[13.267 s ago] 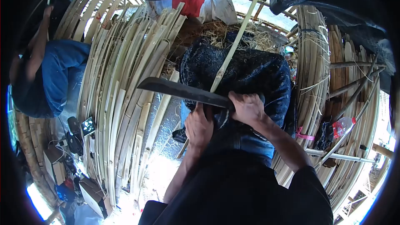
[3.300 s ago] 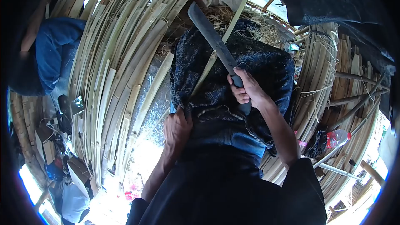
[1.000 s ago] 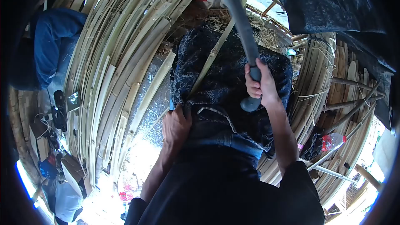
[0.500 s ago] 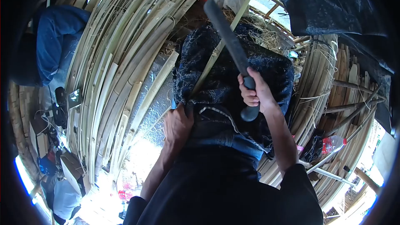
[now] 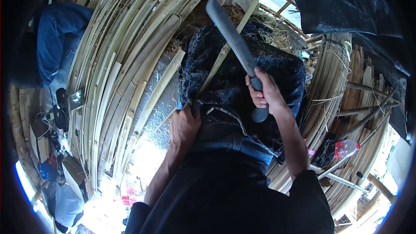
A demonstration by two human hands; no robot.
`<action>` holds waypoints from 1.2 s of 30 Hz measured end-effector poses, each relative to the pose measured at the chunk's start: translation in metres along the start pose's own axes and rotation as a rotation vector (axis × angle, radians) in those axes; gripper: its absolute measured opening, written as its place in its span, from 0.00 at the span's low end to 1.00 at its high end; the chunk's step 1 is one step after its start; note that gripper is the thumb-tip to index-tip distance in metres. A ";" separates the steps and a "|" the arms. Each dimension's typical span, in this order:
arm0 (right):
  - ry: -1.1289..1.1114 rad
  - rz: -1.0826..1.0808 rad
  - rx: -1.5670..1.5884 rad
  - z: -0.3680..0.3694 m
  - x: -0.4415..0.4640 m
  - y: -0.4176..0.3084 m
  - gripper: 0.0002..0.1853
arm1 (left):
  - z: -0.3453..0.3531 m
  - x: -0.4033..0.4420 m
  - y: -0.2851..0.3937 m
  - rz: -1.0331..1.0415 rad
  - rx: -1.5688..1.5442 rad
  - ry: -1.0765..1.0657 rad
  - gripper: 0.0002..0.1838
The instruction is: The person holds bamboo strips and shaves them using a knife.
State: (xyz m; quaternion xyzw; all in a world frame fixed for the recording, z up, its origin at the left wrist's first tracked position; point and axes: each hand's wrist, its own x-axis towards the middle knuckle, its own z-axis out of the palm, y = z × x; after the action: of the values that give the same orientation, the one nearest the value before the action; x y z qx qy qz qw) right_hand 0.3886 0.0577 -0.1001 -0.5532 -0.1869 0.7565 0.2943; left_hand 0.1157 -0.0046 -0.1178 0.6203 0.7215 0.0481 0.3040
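The big knife (image 5: pixel 232 37) is long and gray, with a round knob (image 5: pixel 260 115) below its handle (image 5: pixel 256 84). The right hand (image 5: pixel 267 91) wraps tight around it. The blade (image 5: pixel 220 16) crosses and hides part of a thin, pale strip (image 5: pixel 218 63) over the dark cloth (image 5: pixel 277 63). The strip's near end gets lost in folds by the left hand (image 5: pixel 185 125). I can't tell what those fingers hold.

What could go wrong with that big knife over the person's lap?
In this view the big knife crosses over the bamboo strip, so a slip might carry its edge toward the left hand, near the strip's lower end. A stray cut could also go through the dark cloth covering the lap. The bare right hand might lose its grip.
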 end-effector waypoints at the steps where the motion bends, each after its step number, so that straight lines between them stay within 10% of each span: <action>1: 0.010 -0.054 0.062 -0.003 -0.002 -0.003 0.27 | 0.000 0.003 0.001 0.010 -0.009 0.002 0.18; 5: 0.048 -0.442 0.338 -0.018 0.000 -0.016 0.27 | 0.003 0.004 -0.001 0.010 -0.027 -0.011 0.18; 11: -0.070 0.046 0.042 0.011 0.014 0.025 0.26 | -0.005 0.004 -0.004 0.026 -0.048 -0.024 0.19; 25: -0.254 0.145 0.314 0.014 0.007 0.029 0.25 | -0.007 0.006 0.009 -0.021 -0.001 -0.069 0.19; 31: -0.398 0.104 -0.037 0.048 0.002 0.027 0.27 | -0.008 0.006 0.008 -0.020 -0.005 -0.072 0.19; 36: 0.012 -0.152 0.148 0.021 0.003 -0.008 0.26 | -0.006 0.008 0.007 -0.028 -0.039 -0.083 0.19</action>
State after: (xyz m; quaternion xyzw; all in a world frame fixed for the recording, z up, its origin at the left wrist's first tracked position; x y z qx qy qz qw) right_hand 0.3703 0.0665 -0.0909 -0.5187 -0.1702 0.7405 0.3918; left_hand 0.1187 0.0061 -0.1130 0.6056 0.7158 0.0323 0.3462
